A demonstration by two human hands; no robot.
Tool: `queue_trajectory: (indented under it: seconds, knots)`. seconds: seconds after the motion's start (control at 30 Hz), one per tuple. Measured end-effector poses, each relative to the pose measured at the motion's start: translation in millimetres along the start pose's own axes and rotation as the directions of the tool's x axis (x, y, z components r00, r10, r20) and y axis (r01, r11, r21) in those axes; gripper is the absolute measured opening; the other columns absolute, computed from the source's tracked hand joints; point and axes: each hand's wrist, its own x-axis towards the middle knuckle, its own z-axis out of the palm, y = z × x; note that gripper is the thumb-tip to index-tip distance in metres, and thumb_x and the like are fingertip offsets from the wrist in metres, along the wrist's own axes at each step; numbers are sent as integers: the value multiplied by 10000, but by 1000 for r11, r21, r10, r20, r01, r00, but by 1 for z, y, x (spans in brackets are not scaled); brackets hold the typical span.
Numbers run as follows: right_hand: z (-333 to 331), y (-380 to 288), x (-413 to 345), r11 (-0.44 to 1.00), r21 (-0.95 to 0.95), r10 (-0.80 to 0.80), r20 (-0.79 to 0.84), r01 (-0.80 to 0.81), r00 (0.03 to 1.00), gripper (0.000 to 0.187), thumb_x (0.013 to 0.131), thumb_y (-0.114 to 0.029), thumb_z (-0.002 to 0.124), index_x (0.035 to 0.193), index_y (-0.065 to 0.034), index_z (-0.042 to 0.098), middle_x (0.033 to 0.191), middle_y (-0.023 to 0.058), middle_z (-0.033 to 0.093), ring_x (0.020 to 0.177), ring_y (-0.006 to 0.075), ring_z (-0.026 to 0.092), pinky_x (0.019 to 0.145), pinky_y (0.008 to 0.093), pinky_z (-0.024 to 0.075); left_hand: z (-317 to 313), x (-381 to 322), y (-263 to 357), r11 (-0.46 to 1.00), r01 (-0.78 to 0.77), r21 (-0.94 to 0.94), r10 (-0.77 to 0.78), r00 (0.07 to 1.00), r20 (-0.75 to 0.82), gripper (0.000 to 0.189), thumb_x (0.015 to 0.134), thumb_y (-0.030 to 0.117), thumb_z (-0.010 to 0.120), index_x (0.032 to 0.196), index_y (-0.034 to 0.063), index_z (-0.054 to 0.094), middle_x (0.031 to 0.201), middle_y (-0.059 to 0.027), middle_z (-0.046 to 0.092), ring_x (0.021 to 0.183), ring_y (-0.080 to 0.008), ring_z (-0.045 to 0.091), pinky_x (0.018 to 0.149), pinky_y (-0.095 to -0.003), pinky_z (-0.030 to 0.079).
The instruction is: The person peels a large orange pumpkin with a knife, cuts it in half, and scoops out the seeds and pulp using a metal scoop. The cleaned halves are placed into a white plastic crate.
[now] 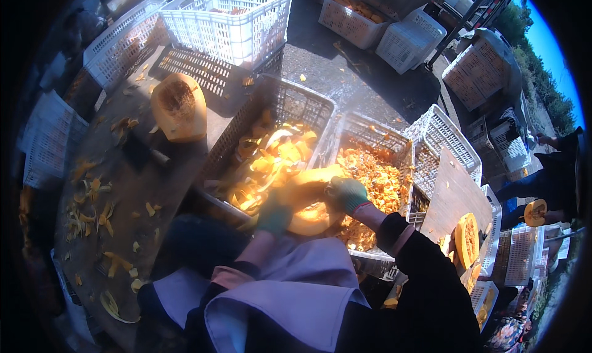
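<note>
My left hand [275, 215], in a green knit glove, grips a cut pumpkin piece [312, 177] from its left side. The piece is hollowed and tilted above two plastic crates, and motion blurs it. My right hand [349, 194], also gloved, is curled against the right end of the same pumpkin piece. Whether a tool sits inside that fist is hidden. Under my left hand a crate [328, 105] holds pumpkin peelings [277, 156]. Beneath my right hand another crate [409, 151] is filled with orange pumpkin pulp and seeds [381, 179].
To the left, a board [122, 242] carries a cut pumpkin [180, 110], a cleaver-like knife [159, 157] and scattered peels. A white crate [245, 33] stands behind. At right, a pumpkin half [468, 242] rests on another board [453, 181]. A person [550, 172] works farther right.
</note>
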Motion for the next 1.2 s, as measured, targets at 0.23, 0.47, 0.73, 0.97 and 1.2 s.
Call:
queue_trajectory:
  seconds: [0.23, 0.47, 0.73, 0.97, 1.2]
  knots:
    - [31, -53, -14, 987, 133, -85, -40, 90, 996, 373, 891, -436, 576, 816, -79, 652, 737, 191, 669, 689, 379, 668, 631, 505, 525, 0, -1, 19, 997, 62, -55, -62, 998, 9, 491, 748, 148, 677, 1208, -8, 605, 1105, -211, 693, 1025, -322, 680, 900, -385, 529]
    - [-25, -3, -7, 989, 45, 137, 43, -139, 990, 425, 878, -440, 552, 787, -40, 663, 713, 227, 659, 683, 388, 676, 641, 488, 540, -21, 2, 36, 996, 78, 42, -80, 996, 32, 493, 749, 179, 639, 1220, 34, 603, 1084, -223, 686, 1015, -379, 671, 906, -411, 524]
    - [5, -19, 13, 977, 186, 96, 51, -103, 994, 283, 878, -332, 578, 908, -78, 699, 867, 188, 699, 800, 384, 681, 715, 484, 538, -14, 12, 11, 925, 62, -374, -33, 996, 85, 448, 771, 86, 610, 1197, -45, 574, 1037, -139, 671, 924, -264, 645, 794, -356, 518]
    - [-36, 65, -36, 903, 290, 369, -150, -316, 917, 374, 933, -395, 502, 916, -68, 681, 903, 201, 686, 865, 381, 664, 750, 495, 508, -23, 7, 27, 950, 66, -307, -63, 998, 19, 520, 749, 51, 567, 1262, -36, 574, 1122, -182, 679, 1036, -289, 653, 889, -381, 520]
    - [20, 29, -100, 879, 409, 324, -131, -246, 937, 349, 912, -453, 615, 894, -107, 652, 815, 166, 669, 760, 395, 652, 650, 499, 500, -44, 13, -8, 874, 178, -453, -215, 976, -30, 542, 710, 24, 579, 1250, -27, 592, 1075, -130, 666, 909, -223, 635, 753, -326, 529]
